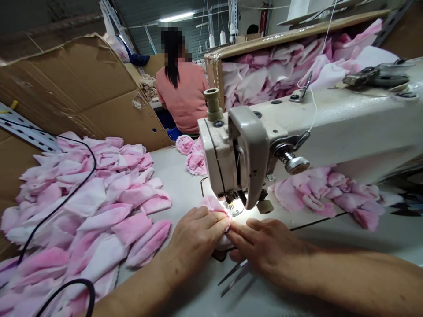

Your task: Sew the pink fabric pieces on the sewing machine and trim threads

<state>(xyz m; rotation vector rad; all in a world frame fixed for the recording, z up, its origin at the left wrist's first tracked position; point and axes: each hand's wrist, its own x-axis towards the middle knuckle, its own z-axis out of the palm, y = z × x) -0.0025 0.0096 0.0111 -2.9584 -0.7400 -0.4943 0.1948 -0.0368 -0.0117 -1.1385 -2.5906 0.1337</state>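
Note:
A pink and white piece of fabric (213,204) lies at the needle of the sewing machine (244,149), under its lamp light. My left hand (198,231) presses on this piece, its fingers bent together over the edge in front of the presser foot. My right hand (264,242) meets it from the other side, with the index fingertip at the fabric's edge. Out of the curled lower fingers of that hand stick the two blades of a pair of scissors (234,278), slightly apart and pointing left. Their handles are hidden under the palm.
Loose pink fabric pieces (99,211) are heaped on the left, crossed by a black cable (62,200). Rolled pink fabric flowers (196,160) sit behind the machine head; more fabric (317,189) lies under its arm. A cardboard box (214,75) holds fabric. A person (183,97) sits beyond.

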